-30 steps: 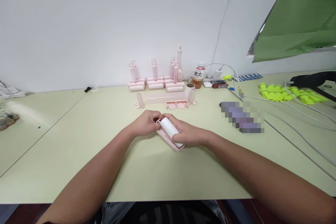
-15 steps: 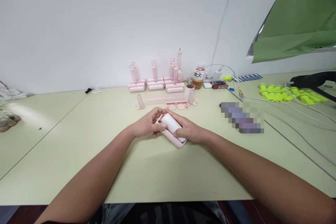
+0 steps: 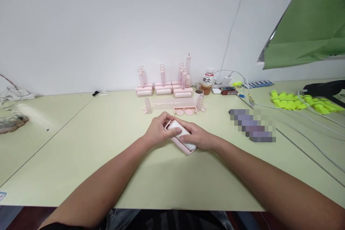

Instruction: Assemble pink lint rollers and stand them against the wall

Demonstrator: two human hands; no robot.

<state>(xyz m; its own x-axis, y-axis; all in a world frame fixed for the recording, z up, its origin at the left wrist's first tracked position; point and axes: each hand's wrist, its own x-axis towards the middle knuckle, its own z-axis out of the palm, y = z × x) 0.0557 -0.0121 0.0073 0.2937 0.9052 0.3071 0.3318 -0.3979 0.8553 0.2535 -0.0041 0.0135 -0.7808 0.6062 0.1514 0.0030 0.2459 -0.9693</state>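
A white roll point(image 3: 180, 131) lies in a pink lint-roller frame point(image 3: 185, 148) on the pale green table point(image 3: 107, 143). My left hand point(image 3: 159, 131) grips the frame's far end, thumb pressed on the roll. My right hand point(image 3: 196, 136) wraps the near side, thumb on top of the roll. Both hands are closed round the same piece, which rests low on the table.
Several finished pink lint rollers point(image 3: 164, 85) stand by the wall, with loose pink parts point(image 3: 184, 109) in front of them. A drink bottle point(image 3: 207, 81), chargers and white cables point(image 3: 296, 122) lie to the right, next to yellow-green parts point(image 3: 296, 100). A green sheet point(image 3: 309, 25) hangs at upper right.
The white roll has sunk from tilted above the frame down into it. Both thumbs have come to press on top. The view shifted slightly left.
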